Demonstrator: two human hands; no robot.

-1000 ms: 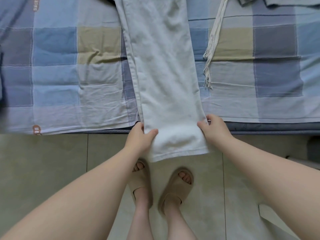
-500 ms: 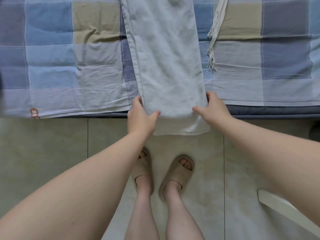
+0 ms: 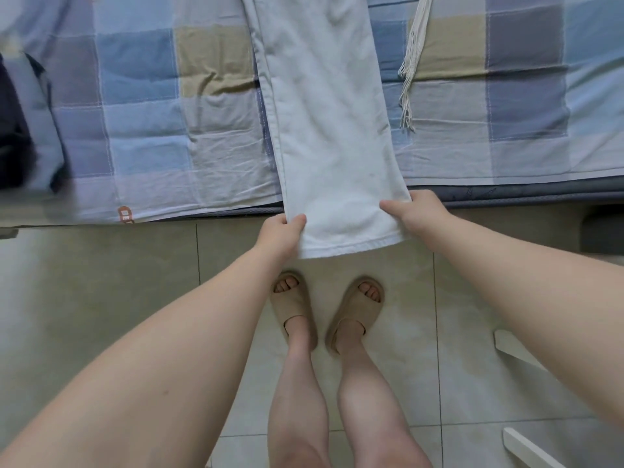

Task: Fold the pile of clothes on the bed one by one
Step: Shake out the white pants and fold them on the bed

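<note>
White trousers [image 3: 331, 130], legs stacked one on the other by the look of it, lie flat and lengthwise across the bed [image 3: 152, 130]. The waist end runs off the top of view. The hem [image 3: 351, 246] hangs past the bed edge, over the floor [image 3: 101, 282].

Left grip [image 3: 280, 233] pinches the left edge of the leg just above the hem, thumb on top, fingers tucked under the cloth. Right grip [image 3: 413, 212] does the same on the right edge, a bit higher, at the mattress side [image 3: 506, 195]. Both are clenched on fabric, and the cloth between them is spread to full width with no sag. Likely reason: holding both corners keeps the hem square so it can be lifted and carried up toward the waist for the first crosswise fold. Judged step: start of that fold, garment smoothed but not yet doubled. Risk: stacked layers slipping apart if one side lifts faster.

Just right of the trousers a cream fringed piece [image 3: 410, 72] lies on the checked cover, close but apart. A dark garment [image 3: 13, 130] sits at the far left edge, blurred. Below, feet in tan slippers [image 3: 293, 309] stand on the tiles right against the bed, centred on the trousers. Some white furniture part [image 3: 520, 349] shows at lower right; can't tell what it is.
</note>
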